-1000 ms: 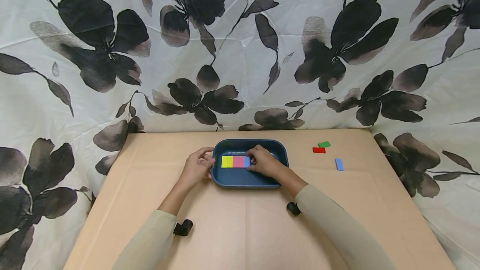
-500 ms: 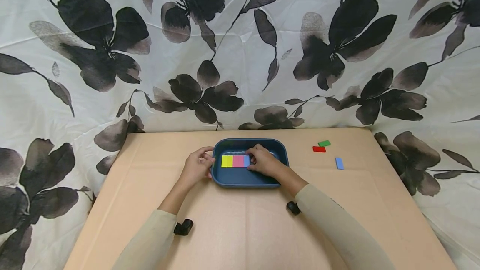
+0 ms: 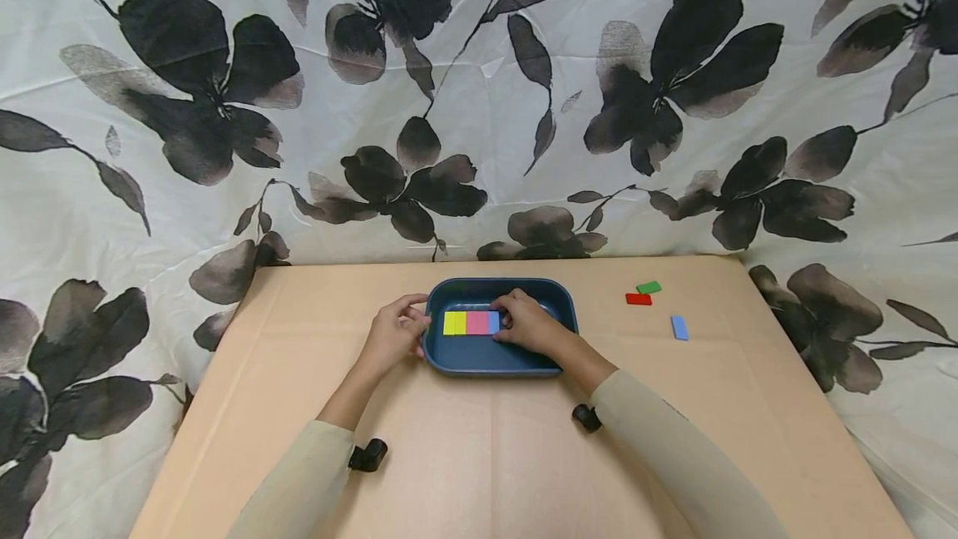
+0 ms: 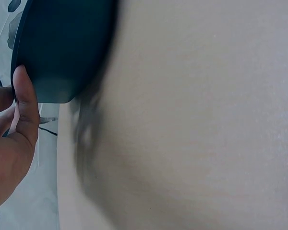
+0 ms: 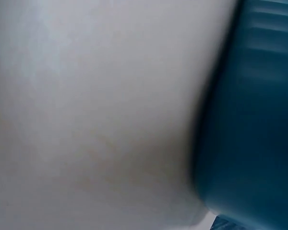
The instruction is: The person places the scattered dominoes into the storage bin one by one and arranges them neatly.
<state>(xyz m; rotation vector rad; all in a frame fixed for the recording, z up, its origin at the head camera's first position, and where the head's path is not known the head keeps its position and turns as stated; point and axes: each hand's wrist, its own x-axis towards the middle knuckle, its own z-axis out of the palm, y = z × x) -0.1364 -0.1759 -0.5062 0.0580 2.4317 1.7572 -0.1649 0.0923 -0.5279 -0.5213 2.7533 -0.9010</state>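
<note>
Left hand [image 3: 392, 334]: fingers curled, gripping left rim of blue tray [image 3: 479, 359], mid-worktop [image 3: 464, 456]. Right hand [image 3: 527, 324]: inside tray, fingertips pinching the blue block [image 3: 493, 322] ending the yellow-pink-blue row.

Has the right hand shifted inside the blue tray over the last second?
No. The right hand rests at the blue block end of the coloured row, placed as before against the tray rim.
</note>
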